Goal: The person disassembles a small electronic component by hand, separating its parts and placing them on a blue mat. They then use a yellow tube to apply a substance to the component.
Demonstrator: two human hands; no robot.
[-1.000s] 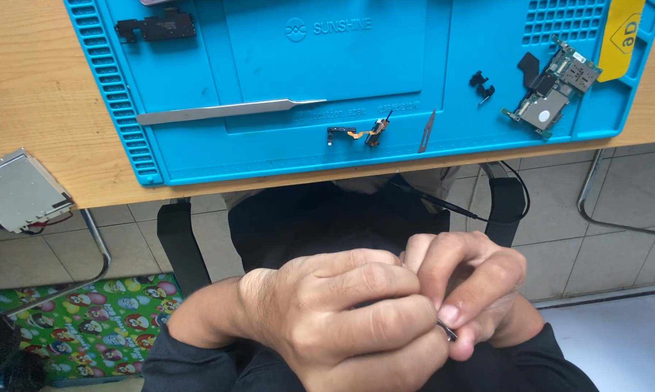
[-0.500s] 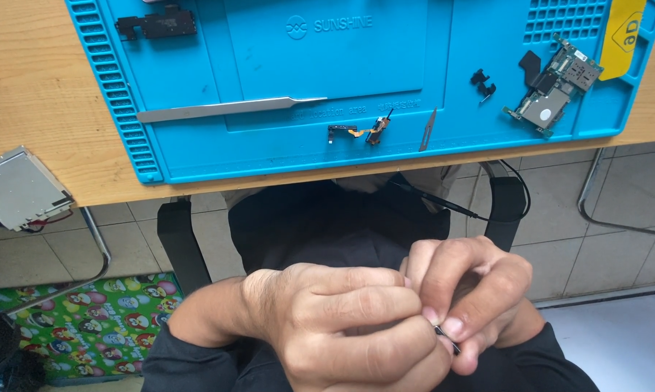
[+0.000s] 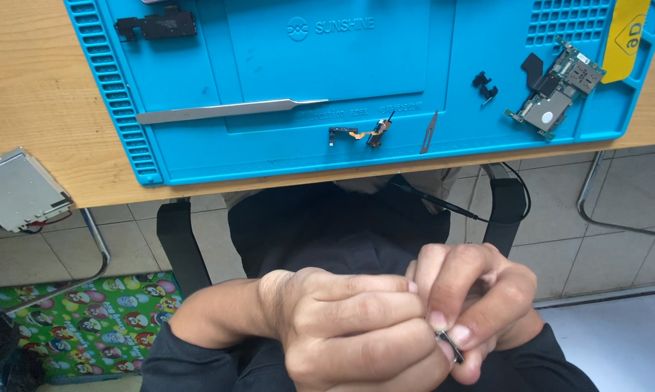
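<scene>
My right hand (image 3: 480, 308) has its grip clenched on a small dark metal part (image 3: 449, 344), pinched between thumb and forefinger low over my lap, well away from the worktop. My left hand (image 3: 342, 327) curls closed against it, fingers pressing the same part from the other side; most of the piece is hidden by my knuckles.

I judge the risk plain: the part is tiny and held off the light wooden worktop (image 3: 30, 87), so a slip from too hard a squeeze could drop it into my dark clothing or onto the tiled floor (image 3: 632, 210). Bending it is another danger.

Against the earlier frame, my hands sit lower and slightly rightward, the fingers tighter together. The long steel tweezers (image 3: 229, 110) and green circuit board (image 3: 556, 87) on the blue silicone mat (image 3: 197, 156) lie unchanged.
</scene>
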